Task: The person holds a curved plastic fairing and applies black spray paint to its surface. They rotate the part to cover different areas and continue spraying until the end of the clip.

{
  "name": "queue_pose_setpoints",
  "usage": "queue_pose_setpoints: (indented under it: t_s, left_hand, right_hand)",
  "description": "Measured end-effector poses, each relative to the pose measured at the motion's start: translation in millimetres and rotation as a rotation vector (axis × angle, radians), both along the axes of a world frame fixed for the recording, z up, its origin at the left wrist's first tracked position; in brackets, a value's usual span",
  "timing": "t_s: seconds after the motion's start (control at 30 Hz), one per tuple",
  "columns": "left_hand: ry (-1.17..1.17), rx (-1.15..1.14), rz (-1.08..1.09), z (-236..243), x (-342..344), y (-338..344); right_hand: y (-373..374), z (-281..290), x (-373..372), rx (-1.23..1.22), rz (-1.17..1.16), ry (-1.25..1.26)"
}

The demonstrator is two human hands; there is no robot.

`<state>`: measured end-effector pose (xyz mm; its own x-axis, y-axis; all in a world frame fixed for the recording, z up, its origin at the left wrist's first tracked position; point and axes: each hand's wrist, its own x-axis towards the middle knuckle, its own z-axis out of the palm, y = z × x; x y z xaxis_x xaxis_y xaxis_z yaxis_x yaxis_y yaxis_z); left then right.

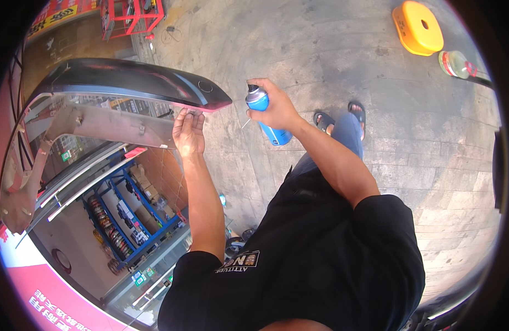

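A long curved panel (pixel 127 80), which looks like a car bumper, reaches across the left side. Its outer face is glossy black, its inner side (pixel 116 122) dull and pinkish-grey, and a pink edge shows at its near right end. My left hand (pixel 189 131) pinches the lower edge close to that end, its fingertips pressed together there. To the right of the panel's tip, my right hand (pixel 277 105) is wrapped around a blue spray can (pixel 257 98) with a black top. The can tilts and does not touch the panel. Its lower part shows beneath the hand.
Behind the panel stands a glass shopfront with a blue shelf rack (pixel 127 215) holding several goods. A red metal cart (pixel 132 17) is at the upper left. On the paved floor (pixel 320 44) are a yellow stool (pixel 418 28) and a plastic bottle (pixel 455 64), upper right.
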<state>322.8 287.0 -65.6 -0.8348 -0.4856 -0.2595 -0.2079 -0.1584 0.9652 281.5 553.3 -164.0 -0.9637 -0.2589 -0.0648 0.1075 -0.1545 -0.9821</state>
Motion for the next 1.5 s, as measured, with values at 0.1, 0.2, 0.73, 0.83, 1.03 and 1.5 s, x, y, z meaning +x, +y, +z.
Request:
queue_pose_setpoints:
  t_s: [0.1, 0.2, 0.73, 0.83, 1.03, 1.5]
  left_hand:
    - [0.009, 0.019, -0.038, 3, -8, 5]
    - [0.112, 0.155, -0.085, 5, -14, 8]
    - [0.154, 0.431, -0.002, 59, -1, 46]
    - [0.155, 0.363, 0.073, 72, 0, 57]
    - [0.128, 0.321, 0.021, 84, -6, 69]
    - [0.108, 0.218, -0.081, 19, -30, 67]
  right_hand:
    - [13, -1, 5, 0.028, -0.018, -0.037]
    - [25, 3, 7, -0.004, -0.033, -0.060]
    - [25, -10, 11, -0.594, 0.127, -0.341]
    - [20, -5, 13, -0.658, 0.168, -0.341]
    - [25, 0, 11, -0.547, 0.110, -0.116]
    - [66, 11, 22, -0.020, -0.223, 0.191]
